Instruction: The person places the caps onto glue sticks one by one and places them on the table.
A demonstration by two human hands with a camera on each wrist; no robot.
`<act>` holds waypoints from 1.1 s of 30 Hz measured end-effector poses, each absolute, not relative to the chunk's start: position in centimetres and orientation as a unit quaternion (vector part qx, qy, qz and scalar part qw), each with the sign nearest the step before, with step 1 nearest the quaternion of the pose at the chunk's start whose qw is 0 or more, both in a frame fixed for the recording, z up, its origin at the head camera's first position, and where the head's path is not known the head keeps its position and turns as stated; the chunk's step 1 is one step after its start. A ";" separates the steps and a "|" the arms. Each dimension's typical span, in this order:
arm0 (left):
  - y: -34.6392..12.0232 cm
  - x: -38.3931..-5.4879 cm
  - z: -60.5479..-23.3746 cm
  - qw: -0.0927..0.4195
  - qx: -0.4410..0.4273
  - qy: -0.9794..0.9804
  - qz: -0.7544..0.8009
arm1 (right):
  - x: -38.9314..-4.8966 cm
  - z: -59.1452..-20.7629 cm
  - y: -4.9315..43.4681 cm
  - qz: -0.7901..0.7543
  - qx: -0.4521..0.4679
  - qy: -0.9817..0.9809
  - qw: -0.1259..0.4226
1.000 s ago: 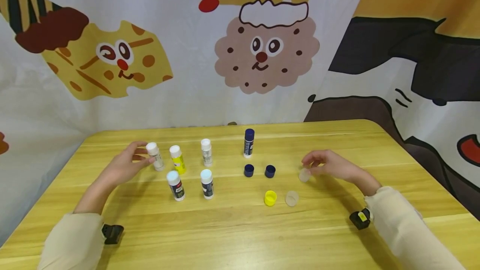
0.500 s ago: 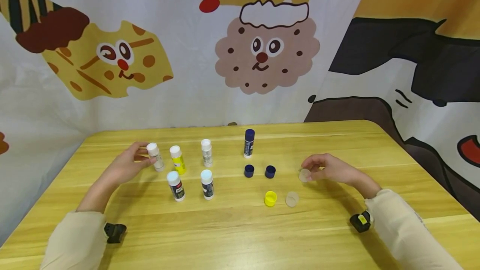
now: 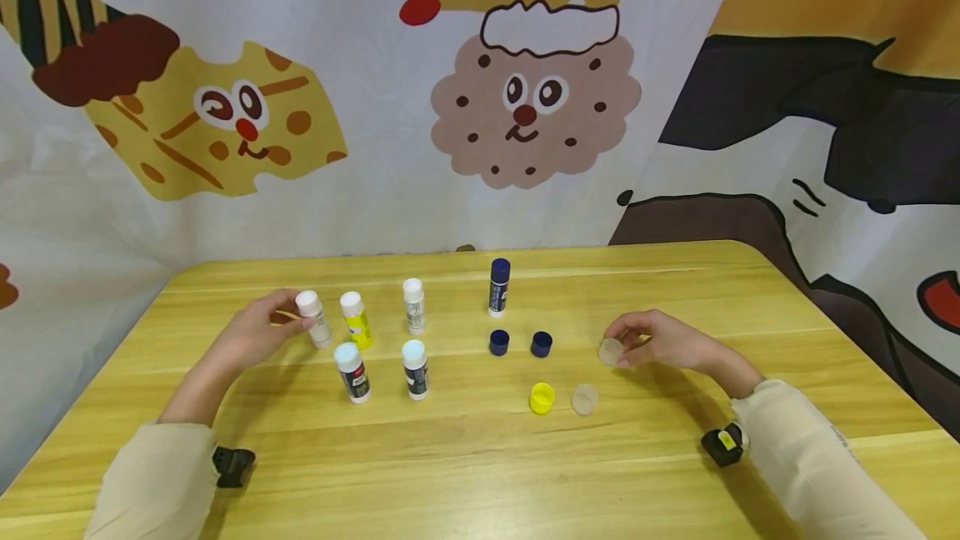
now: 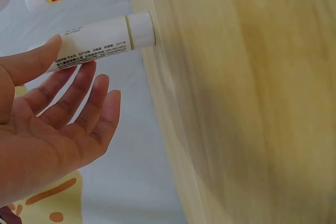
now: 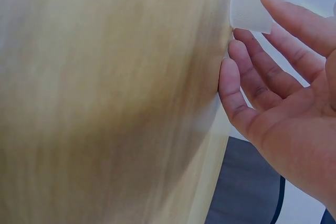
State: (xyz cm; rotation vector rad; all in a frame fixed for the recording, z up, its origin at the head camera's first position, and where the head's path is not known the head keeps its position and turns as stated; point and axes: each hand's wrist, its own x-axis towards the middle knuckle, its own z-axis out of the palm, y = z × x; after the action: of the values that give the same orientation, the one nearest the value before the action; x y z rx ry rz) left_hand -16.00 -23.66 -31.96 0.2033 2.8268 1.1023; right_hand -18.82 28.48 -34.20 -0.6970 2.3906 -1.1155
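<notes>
At the left of the table my left hand pinches a white glue stick between thumb and fingertips. The stick stands upright at the end of a group of glue sticks. In the left wrist view the white glue stick shows fine print, and its base is right at the tabletop. On the right, my right hand holds a translucent cap with thumb and fingers at its side. The right wrist view shows this cap with ribbed walls, right at the table surface, the other fingers loosely bent.
Beside the held stick stand a yellow glue stick, another white one and two dark-labelled ones. A blue-capped glue stick stands farther back. Two blue caps, a yellow cap and another translucent cap lie mid-table.
My left hand and the white glue stick have shifted slightly right and nearer. My right hand has lowered a little, its thumb now at the translucent cap's near side.
</notes>
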 end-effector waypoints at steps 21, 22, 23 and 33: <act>-23.7 -15.7 -32.2 0.042 0.074 0.926 0.368 | -18.6 -34.2 28.4 -0.399 -0.258 0.857 0.200; -23.7 -15.7 -32.3 0.041 0.074 0.926 0.369 | -18.6 -34.2 28.4 -0.400 -0.258 0.857 0.199; -23.8 -15.7 -32.3 0.039 0.074 0.926 0.369 | -18.5 -34.1 28.4 -0.401 -0.259 0.856 0.200; -24.2 -15.2 -32.0 0.037 0.064 0.929 0.362 | -18.4 -34.0 28.3 -0.394 -0.253 0.862 0.193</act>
State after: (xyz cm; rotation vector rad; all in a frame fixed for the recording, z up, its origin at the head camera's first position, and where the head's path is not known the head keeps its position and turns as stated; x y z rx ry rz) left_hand -15.23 -24.17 -32.03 0.1974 2.8521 1.1119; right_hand -18.43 28.28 -34.03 -0.7098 2.4206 -1.1053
